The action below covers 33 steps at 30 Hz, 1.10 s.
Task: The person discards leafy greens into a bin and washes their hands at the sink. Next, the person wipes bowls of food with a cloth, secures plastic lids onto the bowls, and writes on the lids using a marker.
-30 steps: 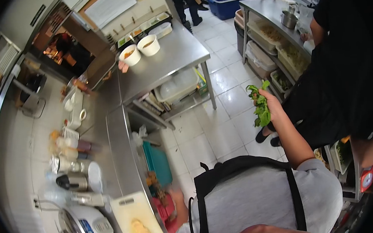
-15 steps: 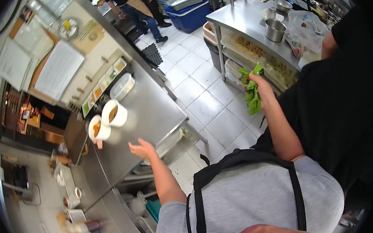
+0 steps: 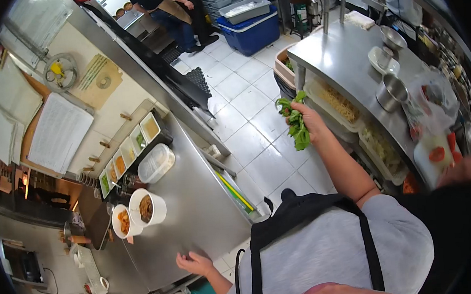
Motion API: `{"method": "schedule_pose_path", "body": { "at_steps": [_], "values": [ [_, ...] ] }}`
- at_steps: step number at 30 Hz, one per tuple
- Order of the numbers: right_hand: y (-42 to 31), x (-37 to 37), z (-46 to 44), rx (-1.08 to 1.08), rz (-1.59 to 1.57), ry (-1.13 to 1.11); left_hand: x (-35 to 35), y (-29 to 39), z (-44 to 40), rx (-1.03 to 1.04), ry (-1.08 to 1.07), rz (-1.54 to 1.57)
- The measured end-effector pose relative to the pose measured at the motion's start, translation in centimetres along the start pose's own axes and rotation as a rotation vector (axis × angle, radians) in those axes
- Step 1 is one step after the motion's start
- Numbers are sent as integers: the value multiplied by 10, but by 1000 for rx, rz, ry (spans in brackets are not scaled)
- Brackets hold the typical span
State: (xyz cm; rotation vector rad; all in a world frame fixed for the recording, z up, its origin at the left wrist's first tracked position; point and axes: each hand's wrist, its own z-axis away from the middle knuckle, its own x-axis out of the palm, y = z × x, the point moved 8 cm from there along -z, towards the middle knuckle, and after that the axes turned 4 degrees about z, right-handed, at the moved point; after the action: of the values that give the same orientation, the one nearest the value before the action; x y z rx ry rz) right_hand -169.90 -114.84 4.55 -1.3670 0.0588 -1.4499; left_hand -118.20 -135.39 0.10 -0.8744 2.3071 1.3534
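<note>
My right hand [image 3: 312, 123] is closed around a bunch of leafy greens [image 3: 296, 125], held in the air over the tiled floor. The leaves hang out past the fingers. Beside the edge of the steel counter [image 3: 196, 205], my left hand [image 3: 195, 263] is held with its fingers apart and nothing in it. Farther along that counter stand two white tubs: one [image 3: 148, 207] holds brown food, the other [image 3: 124, 221] orange pieces. A clear lidded container [image 3: 156, 163] lies behind them, near a row of small topping trays [image 3: 130, 151].
On the right is a steel table [image 3: 344, 55] with a metal pot [image 3: 391, 91] and plastic bags [image 3: 437, 103]; food bins [image 3: 379, 149] sit beneath it. A co-worker's blurred arm [image 3: 459, 172] is close by on the right. Another person [image 3: 167, 14] stands beyond the blue cooler [image 3: 251, 32].
The view has shifted, with the counter and tubs now lower in it. My right hand has moved left in view, still holding the greens. My left hand appears lower, nearer my body.
</note>
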Motion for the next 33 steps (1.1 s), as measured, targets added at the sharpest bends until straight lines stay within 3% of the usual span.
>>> {"method": "schedule_pose_path", "body": {
  "at_steps": [2, 6, 8, 10, 15, 18, 20, 22, 23, 24, 27, 31, 33],
  "values": [
    [-1, 14, -41, 35, 81, -17, 0, -5, 0, 83, 45, -39],
    [-25, 28, -105, 66, 172, -58, 3, -15, -8, -82, 78, -127],
    [-47, 25, -138, 55, 278, -12, 7, -8, -28, -91, 226, -12],
    [-74, 25, -168, 49, 301, -27, 23, 47, -57, -34, 285, 0],
    [-164, 18, -280, -154, 312, 8, 125, 141, -119, 141, 152, 251],
    [-230, 15, -331, -324, 470, 25, 188, 182, -137, -35, 74, 327],
    [-274, -7, -371, -605, 926, 105, 237, 211, -149, 15, 34, 327],
    [-303, -50, -412, -705, 1498, 328, 283, 231, -164, -9, -45, 302],
    [-297, -84, -438, -459, 1662, 315, 306, 241, -174, -96, -139, 329],
    [-293, -113, -457, -205, 1810, 297, 324, 263, -184, -39, -150, 350],
    [-299, -146, -500, 150, 2247, 220, 375, 318, -211, 46, -179, 404],
    [-341, -117, -565, 11, 2083, 427, 450, 331, -241, -38, -320, 465],
    [-349, -127, -601, 64, 2118, 548, 499, 345, -255, -50, -394, 533]
  ]
}}
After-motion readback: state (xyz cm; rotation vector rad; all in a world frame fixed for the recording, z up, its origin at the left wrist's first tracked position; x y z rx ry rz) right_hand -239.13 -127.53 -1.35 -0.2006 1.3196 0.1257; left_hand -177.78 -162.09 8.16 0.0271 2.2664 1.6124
